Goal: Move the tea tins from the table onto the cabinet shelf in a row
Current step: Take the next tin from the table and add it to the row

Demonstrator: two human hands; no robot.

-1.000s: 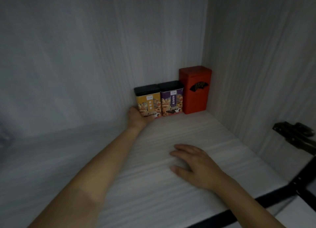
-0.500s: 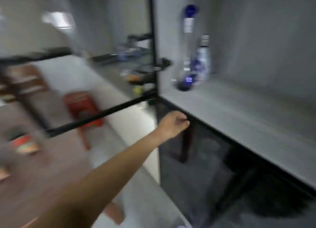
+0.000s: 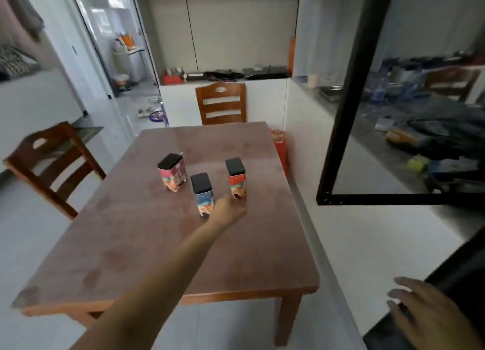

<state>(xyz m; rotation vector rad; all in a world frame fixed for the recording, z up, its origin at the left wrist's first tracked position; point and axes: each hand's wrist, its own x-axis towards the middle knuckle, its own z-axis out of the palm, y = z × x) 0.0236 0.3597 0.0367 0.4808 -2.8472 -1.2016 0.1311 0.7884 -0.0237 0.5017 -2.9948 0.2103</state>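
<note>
We are reaching left hand toward blue tea tin on bench; finger closure unclear. Right hand hanging spread, empty. Next, we judge: grasp tin, carry to shelf.

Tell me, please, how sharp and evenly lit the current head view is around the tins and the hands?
Head view: even daylight, with soft glare on the table; the three tea tins are fairly sharp, their print not legible; the left hand is slightly motion-blurred, the right hand softer at the frame's corner; wide-angle bending shows in the black door frame.
</note>
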